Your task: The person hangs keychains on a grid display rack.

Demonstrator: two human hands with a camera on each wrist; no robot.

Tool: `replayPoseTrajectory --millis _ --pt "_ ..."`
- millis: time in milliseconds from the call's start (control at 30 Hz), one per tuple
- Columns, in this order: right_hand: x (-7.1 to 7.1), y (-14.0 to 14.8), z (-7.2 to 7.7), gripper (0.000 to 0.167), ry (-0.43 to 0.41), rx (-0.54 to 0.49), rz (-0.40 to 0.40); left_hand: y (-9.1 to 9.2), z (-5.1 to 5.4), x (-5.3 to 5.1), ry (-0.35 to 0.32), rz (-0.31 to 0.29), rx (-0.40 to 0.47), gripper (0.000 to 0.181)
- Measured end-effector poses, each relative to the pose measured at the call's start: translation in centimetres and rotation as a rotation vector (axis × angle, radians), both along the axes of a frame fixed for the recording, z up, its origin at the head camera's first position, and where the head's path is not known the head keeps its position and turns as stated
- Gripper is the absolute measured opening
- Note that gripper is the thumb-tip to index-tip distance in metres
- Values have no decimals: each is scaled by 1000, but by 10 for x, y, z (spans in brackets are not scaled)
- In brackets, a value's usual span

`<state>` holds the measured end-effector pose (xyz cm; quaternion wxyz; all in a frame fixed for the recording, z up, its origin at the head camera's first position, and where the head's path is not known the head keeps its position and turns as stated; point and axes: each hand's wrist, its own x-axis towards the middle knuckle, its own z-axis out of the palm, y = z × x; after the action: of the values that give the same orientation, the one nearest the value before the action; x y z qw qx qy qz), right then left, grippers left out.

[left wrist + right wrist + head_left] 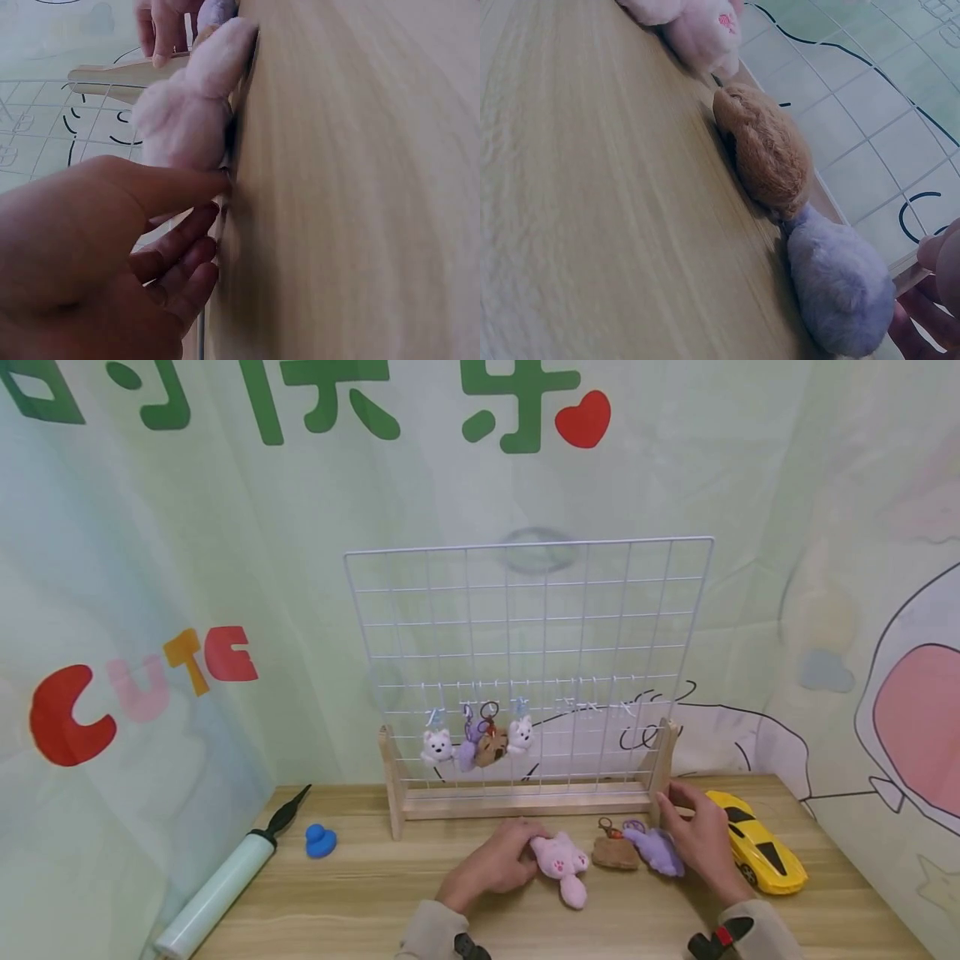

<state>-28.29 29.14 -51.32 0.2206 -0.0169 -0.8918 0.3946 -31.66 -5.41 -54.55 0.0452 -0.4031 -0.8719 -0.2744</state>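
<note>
Face down on the table lies a pink plush toy (560, 862), its left end at the fingertips of my left hand (498, 858). The left wrist view has thumb and fingers of the left hand (112, 240) curled at that end of the pink plush (187, 120), low against the tabletop. My right hand (701, 835) grips the right wooden foot (662, 768) of a white wire grid rack. Between the hands lie a brown plush (617, 853) and a purple plush (658, 852), both with rings. In the right wrist view the right hand (934, 300) is partly cut off.
Small plush charms hang on the grid (525, 643), two white (437, 747), one purple and one brown (492, 747). A yellow toy car (759, 843) stands right of my right hand. Far left are a blue duck (320, 842) and a pale pump (217, 893).
</note>
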Motion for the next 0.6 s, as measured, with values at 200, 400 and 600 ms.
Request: replayPoseTrajectory --millis 200,400,600 --pt "0 0 -2 41 10 0 3 -2 13 5 -124 7 86 5" --pt "0 -1 -1 42 10 0 3 -3 49 26 -345 74 131 6" --pt "1 -1 1 43 1 1 1 -6 53 27 -390 -16 2 39"
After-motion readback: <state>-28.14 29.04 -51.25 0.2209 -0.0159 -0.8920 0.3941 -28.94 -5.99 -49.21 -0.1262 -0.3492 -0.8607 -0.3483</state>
